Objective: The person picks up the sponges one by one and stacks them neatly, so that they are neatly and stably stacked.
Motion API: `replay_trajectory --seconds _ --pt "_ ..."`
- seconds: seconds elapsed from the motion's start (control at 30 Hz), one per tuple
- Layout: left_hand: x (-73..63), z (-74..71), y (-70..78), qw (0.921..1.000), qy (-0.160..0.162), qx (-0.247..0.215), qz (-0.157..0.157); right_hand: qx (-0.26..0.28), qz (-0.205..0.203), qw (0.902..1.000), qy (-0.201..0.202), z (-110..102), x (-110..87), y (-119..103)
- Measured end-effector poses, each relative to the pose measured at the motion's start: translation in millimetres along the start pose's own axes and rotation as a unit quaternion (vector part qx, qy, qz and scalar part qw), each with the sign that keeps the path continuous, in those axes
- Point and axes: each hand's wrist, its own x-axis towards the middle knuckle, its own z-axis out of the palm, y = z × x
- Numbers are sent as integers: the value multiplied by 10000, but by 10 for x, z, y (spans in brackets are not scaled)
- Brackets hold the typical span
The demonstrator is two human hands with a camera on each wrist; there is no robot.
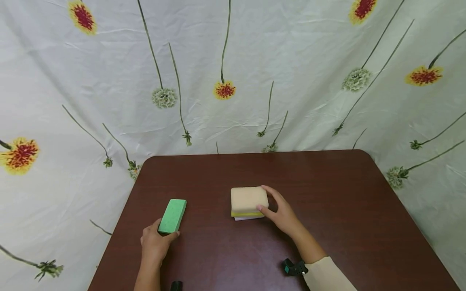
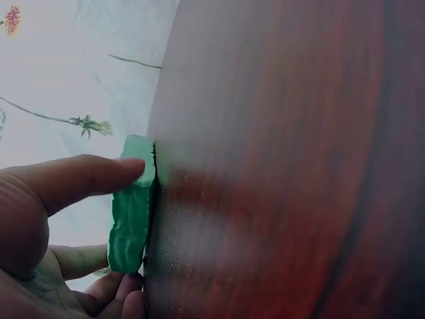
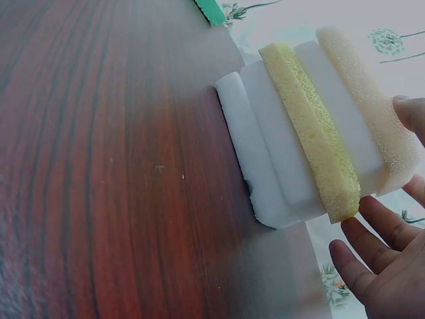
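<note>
On the left of the table, my left hand (image 1: 154, 242) pinches the near end of a green sponge block (image 1: 172, 216) between thumb and fingers. The block lies flat, its side along the tabletop in the left wrist view. Right of the middle, my right hand (image 1: 284, 214) holds the right side of a beige sponge (image 1: 248, 199) by thumb and forefinger. That sponge tops a stack. Beneath it in the right wrist view come a white block (image 3: 339, 109), a yellow sponge (image 3: 312, 133) and two more white blocks, the lowest (image 3: 249, 146) on the table. The other right fingers spread beside the stack.
The dark brown table (image 1: 327, 190) has rounded far corners. A white cloth (image 1: 291, 48) printed with flowers hangs behind and around it. A black wrist device (image 1: 295, 267) is at my right wrist, and a small black object (image 1: 176, 286) shows at the bottom edge.
</note>
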Motion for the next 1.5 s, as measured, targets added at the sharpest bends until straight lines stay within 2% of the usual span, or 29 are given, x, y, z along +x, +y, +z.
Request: replay_trajectory --seconds 0.17,0.4,0.57,0.87,1.2,1.5 --pt "3 10 0 10000 33 -38 -60 25 -28 10000 -4 4 -4 -20" --pt "44 19 -46 9971 -3 -739 -175 41 -24 10000 -48 1 7 14" --pt "46 13 -54 9940 38 -1064 -245 42 -76 9999 -61 -4 12 30" --pt "27 4 -33 9822 286 -1784 -518 63 -70 10000 -33 -5 9 33" --pt "-11 31 12 9582 370 -2745 -714 86 14 9999 71 29 6 -22" --pt "-46 8 108 9550 342 -2867 -672 125 38 9999 29 -15 -67 -317"
